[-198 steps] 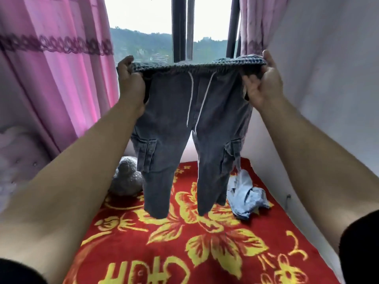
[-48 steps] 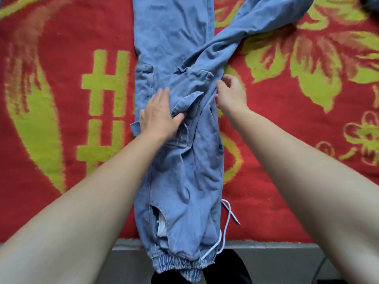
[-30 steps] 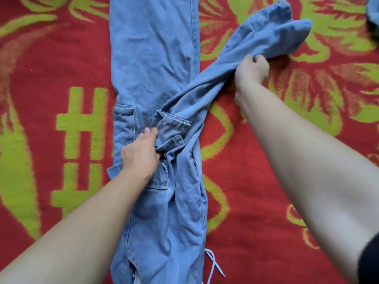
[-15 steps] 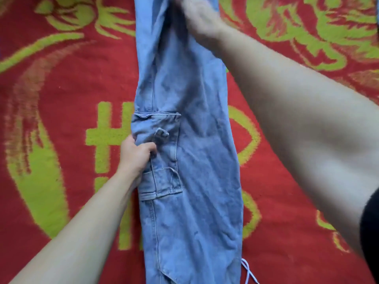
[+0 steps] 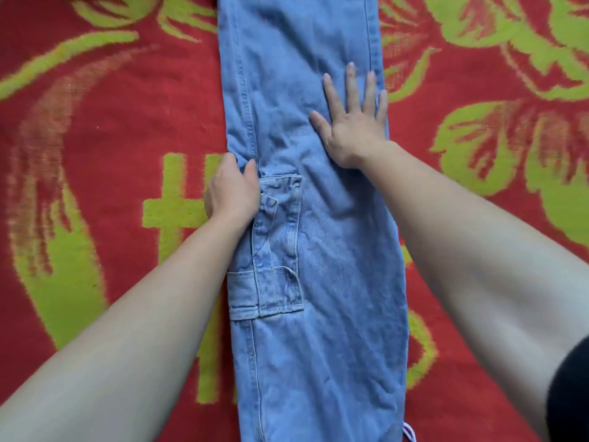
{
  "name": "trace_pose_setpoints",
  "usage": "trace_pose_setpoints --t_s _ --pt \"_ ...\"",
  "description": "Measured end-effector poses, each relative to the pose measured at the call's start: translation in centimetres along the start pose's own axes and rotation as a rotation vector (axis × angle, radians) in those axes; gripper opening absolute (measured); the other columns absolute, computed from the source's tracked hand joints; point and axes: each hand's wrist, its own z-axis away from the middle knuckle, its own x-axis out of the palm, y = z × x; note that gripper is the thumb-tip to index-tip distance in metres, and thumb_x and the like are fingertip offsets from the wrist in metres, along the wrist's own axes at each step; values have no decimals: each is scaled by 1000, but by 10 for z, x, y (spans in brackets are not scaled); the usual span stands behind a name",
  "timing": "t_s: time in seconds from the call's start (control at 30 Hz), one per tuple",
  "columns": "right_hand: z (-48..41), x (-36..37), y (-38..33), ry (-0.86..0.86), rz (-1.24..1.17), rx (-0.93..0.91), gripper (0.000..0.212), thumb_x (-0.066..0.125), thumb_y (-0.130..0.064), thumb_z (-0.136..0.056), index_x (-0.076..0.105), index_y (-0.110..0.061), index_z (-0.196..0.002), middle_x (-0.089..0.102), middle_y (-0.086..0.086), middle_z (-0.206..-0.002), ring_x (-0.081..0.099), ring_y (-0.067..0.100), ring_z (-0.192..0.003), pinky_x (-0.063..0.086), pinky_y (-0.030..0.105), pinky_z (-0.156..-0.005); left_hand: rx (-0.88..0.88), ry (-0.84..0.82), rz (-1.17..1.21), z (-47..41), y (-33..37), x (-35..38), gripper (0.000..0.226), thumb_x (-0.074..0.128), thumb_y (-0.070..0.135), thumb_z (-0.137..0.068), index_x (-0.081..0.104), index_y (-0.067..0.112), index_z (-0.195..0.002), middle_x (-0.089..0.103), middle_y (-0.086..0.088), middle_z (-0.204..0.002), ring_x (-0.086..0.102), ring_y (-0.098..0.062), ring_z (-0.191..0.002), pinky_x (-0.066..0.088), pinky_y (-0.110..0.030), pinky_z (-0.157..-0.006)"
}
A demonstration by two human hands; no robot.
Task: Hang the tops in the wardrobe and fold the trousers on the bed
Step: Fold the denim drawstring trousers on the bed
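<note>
Light blue denim trousers [image 5: 318, 282] lie lengthwise down the middle of the bed, one leg folded over the other, a cargo pocket facing up. My left hand [image 5: 231, 189] grips the left edge of the trousers just above the pocket, fingers curled round the seam. My right hand [image 5: 353, 119] lies flat on the upper right part of the leg, fingers straight and spread, pressing the cloth. A bit of white drawstring [image 5: 409, 437] shows at the bottom right edge.
The bed is covered by a red blanket [image 5: 105, 154] with yellow-green flower and character patterns, spreading to both sides of the trousers. No wardrobe or tops are in view.
My right hand has come down from the far end of the leg and now presses flat on it. My left hand has slid up the left edge to above the pocket.
</note>
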Motion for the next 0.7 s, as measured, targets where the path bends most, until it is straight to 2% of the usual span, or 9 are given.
trace_pose_setpoints --t_s 0.07,0.13,0.23,0.3,0.37,0.43,0.57,0.63,0.7 --pt "0 -4 1 25 -61 -5 69 19 -65 -99 0 -34 -158 -16 5 -166 -17 35 -151 -10 54 -119 -8 -16 -33 -3 1 3 29 43 40 -102 42 13 -91 50 -5 -83 44 -30 -79 29 -36 -68" --pt "4 -12 2 155 -174 14 63 30 -59 -101 21 -31 -157 6 8 -166 4 32 -152 4 47 -121 -9 -31 -32 -5 1 4 29 42 39 -103 41 13 -92 51 -7 -85 45 -31 -81 30 -36 -68" --pt "7 -23 6 420 -379 262 54 38 -51 -102 44 -18 -144 46 10 -142 45 27 -131 34 37 -104 -15 -54 -34 -6 0 4 28 40 40 -104 41 13 -95 52 -7 -86 47 -30 -83 31 -37 -69" --pt "3 -28 10 351 -405 412 50 43 -50 -100 49 -13 -133 56 9 -131 53 30 -121 41 38 -93 -14 -78 -20 -7 -2 4 29 39 40 -104 41 12 -95 52 -4 -82 48 -30 -83 31 -36 -69" --pt "-3 -30 18 291 -409 429 41 48 -48 -99 54 -14 -121 62 7 -123 58 29 -115 41 35 -85 -11 -102 6 -7 -5 4 31 39 41 -104 42 11 -96 49 -1 -78 49 -30 -83 31 -36 -68" --pt "-5 -29 29 335 -498 449 33 51 -44 -99 58 -16 -115 64 6 -119 58 27 -112 38 32 -81 -1 -115 31 -9 -7 5 32 39 42 -103 45 10 -99 52 -4 -84 50 -31 -86 34 -38 -70" --pt "-2 -20 35 405 -539 472 35 49 -44 -100 58 -14 -116 63 7 -122 56 25 -116 35 29 -83 34 -120 59 -12 -12 5 37 38 47 -102 44 11 -99 50 -2 -83 53 -33 -92 32 -37 -71" --pt "5 -19 33 422 -561 503 43 46 -50 -100 56 -13 -120 60 10 -125 55 29 -118 35 32 -90 31 -138 92 -10 -12 2 48 35 57 -100 45 11 -108 56 -6 -99 53 -31 -100 34 -36 -76" --pt "31 -10 32 395 -541 509 53 45 -55 -98 49 -12 -130 50 13 -131 53 33 -118 38 35 -94 6 -177 165 -6 -12 -2 61 33 66 -96 40 11 -121 53 -7 -115 51 -27 -107 34 -35 -83"
